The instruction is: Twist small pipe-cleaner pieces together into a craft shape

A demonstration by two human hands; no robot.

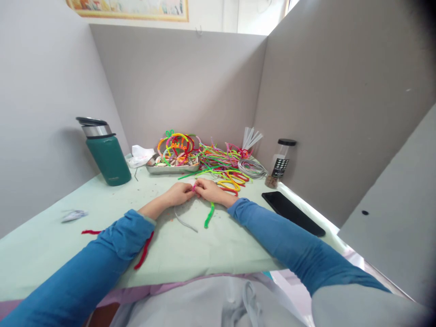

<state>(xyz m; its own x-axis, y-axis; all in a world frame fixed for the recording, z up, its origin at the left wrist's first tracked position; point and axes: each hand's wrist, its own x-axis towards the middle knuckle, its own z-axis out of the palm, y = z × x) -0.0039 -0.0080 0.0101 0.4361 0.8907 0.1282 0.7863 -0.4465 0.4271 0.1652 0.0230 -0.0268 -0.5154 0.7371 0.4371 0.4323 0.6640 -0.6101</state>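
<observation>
My left hand (179, 194) and my right hand (208, 190) meet fingertip to fingertip over the middle of the table. Both are closed in a pinch around a small piece of pink pipe cleaner (194, 187), most of it hidden by the fingers. Below my right hand a green pipe cleaner (210, 215) hangs or lies; its upper end is hidden. A thin grey wire or cord (185, 222) runs from under my left hand across the cloth. Red pipe cleaner pieces (144, 250) lie by my left sleeve, partly covered by it.
At the back, a metal tray (172, 170) holds pipe-cleaner shapes, beside a heap of colored pipe cleaners (221, 156) and coiled grey wire (252, 168). A green bottle (108, 156) stands left; a clear black-lidded jar (279, 164) and black phone (293, 212) are right. Grey partitions surround the table.
</observation>
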